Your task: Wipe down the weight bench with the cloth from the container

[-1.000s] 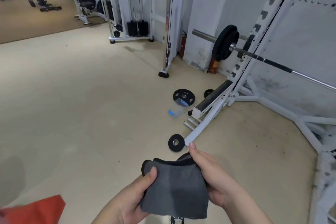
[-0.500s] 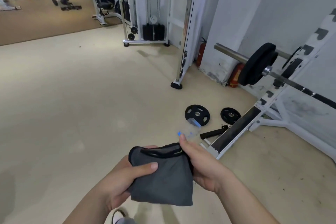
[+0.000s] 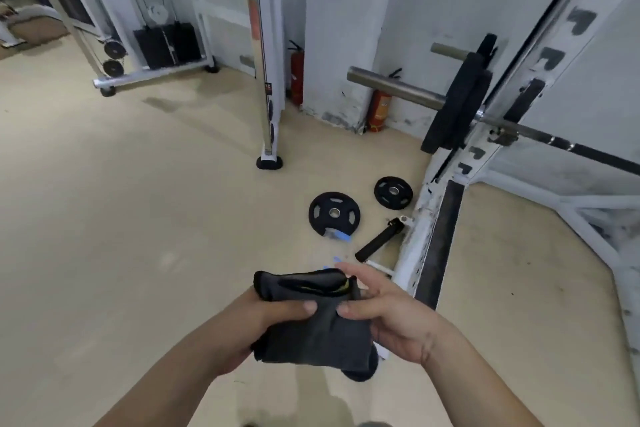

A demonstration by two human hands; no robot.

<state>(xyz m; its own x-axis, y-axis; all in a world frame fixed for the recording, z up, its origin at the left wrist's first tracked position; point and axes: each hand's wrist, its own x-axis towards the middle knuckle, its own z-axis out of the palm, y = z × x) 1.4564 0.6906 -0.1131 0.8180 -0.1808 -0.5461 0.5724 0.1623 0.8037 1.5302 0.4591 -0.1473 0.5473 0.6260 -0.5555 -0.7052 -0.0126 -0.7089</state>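
Dark grey cloth [image 3: 311, 336], folded, hangs between both my grips above the beige floor [image 3: 138, 218]: my left grip [image 3: 263, 319] grasps its left side, thumb on top, and my right grip [image 3: 391, 319] pinches its right edge.

The cloth [image 3: 311, 333] is soft, dark grey fabric that does not shine, with a black sewn edge along the top. The floor [image 3: 138, 218] is smooth and pale with only a dull shine, and the bigger weight plate [image 3: 334, 213] and the smaller weight plate [image 3: 393, 192] look like matt black rubber with a shiny metal ring in the middle. The barbell end [image 3: 394, 88] is bare grey metal with a soft gleam, and the rack frame [image 3: 415, 246] is white painted metal, scuffed and dirty.
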